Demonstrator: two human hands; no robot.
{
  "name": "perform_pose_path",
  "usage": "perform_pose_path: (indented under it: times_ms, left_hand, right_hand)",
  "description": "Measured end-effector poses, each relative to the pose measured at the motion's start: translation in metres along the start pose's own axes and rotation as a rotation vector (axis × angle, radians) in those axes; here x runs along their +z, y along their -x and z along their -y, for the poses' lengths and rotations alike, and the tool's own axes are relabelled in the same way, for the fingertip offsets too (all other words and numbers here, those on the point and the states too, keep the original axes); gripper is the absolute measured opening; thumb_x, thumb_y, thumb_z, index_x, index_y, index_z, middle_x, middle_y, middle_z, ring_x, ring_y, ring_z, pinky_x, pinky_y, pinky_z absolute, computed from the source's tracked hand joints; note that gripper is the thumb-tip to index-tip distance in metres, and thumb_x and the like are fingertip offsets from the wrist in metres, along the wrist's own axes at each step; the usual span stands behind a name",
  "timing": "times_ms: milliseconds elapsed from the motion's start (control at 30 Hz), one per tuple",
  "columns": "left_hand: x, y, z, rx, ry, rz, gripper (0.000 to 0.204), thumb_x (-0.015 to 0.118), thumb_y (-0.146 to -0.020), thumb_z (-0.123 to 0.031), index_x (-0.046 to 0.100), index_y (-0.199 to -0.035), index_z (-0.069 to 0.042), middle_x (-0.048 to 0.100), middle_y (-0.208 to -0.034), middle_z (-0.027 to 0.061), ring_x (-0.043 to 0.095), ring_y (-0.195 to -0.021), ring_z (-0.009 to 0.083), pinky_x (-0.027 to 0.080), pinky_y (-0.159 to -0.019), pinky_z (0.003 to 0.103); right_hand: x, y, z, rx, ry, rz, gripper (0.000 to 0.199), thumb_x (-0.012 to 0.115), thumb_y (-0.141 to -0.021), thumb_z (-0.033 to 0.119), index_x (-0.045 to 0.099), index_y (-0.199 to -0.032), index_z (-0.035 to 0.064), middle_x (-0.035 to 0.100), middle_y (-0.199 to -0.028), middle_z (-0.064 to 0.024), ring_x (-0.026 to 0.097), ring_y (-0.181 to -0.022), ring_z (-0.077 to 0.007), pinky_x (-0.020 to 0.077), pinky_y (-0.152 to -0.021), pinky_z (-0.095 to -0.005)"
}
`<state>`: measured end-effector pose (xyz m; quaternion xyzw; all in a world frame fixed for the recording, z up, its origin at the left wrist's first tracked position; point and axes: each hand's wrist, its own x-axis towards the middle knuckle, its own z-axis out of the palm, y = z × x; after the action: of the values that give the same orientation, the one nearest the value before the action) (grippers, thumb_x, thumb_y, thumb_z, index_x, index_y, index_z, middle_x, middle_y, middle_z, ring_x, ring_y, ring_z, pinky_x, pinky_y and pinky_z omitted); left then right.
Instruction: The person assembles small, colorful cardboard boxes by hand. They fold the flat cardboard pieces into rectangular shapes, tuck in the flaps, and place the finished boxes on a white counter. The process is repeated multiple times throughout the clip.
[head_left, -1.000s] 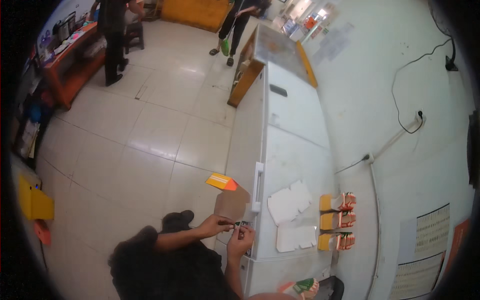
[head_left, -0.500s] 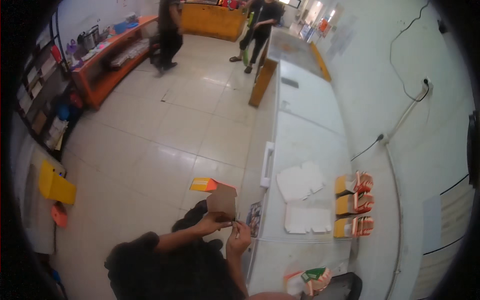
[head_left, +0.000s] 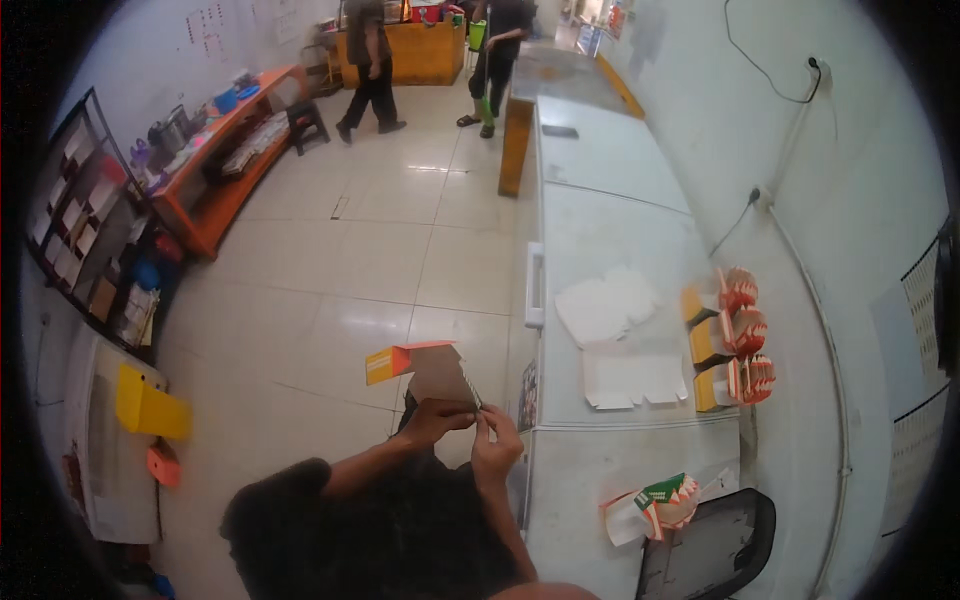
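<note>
Head view: we've got the half-folded cardboard box (head_left: 432, 368) up in the air, left hand (head_left: 432, 420) pinching its bottom edge, right hand (head_left: 495, 440) pinching its corner to crease it, just off the near edge of the white counter (head_left: 610, 200) holding flat blanks (head_left: 605, 308) and folded boxes (head_left: 730, 340).

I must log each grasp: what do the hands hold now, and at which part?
Both hands, left hand and right hand, hold a partly folded cardboard carton by its lower edge.
</note>
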<state>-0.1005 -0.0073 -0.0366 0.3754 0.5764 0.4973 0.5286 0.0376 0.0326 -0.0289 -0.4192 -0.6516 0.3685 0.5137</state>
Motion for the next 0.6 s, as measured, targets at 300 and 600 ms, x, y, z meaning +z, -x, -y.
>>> perform_pose_path:
  times_ms: [300, 600]
  left_hand:
    - [0.011, 0.001, -0.007, 0.067, 0.007, 0.008, 0.027, 0.06, -0.095, -0.015, 0.064, -0.112, 0.005, 0.067, -0.105, 0.0095, 0.063, -0.093, 0.015, 0.052, -0.083, 0.03]
    - [0.015, -0.008, -0.033, 0.042, -0.097, -0.002, 0.025, 0.062, -0.092, -0.011, 0.062, -0.111, 0.004, 0.066, -0.105, 0.0102, 0.063, -0.097, 0.0155, 0.052, -0.085, 0.03]
  right_hand:
    - [-0.015, -0.007, 0.003, -0.132, 0.021, 0.022, 0.013, 0.066, -0.084, -0.001, 0.066, -0.096, -0.0004, 0.069, -0.103, -0.0157, 0.067, -0.095, -0.031, 0.0535, -0.082, -0.0382]
    - [-0.016, -0.012, 0.009, -0.073, -0.065, -0.071, 0.01, 0.068, -0.082, -0.002, 0.068, -0.092, -0.0007, 0.071, -0.101, -0.0161, 0.069, -0.092, -0.0277, 0.0535, -0.082, -0.0347]
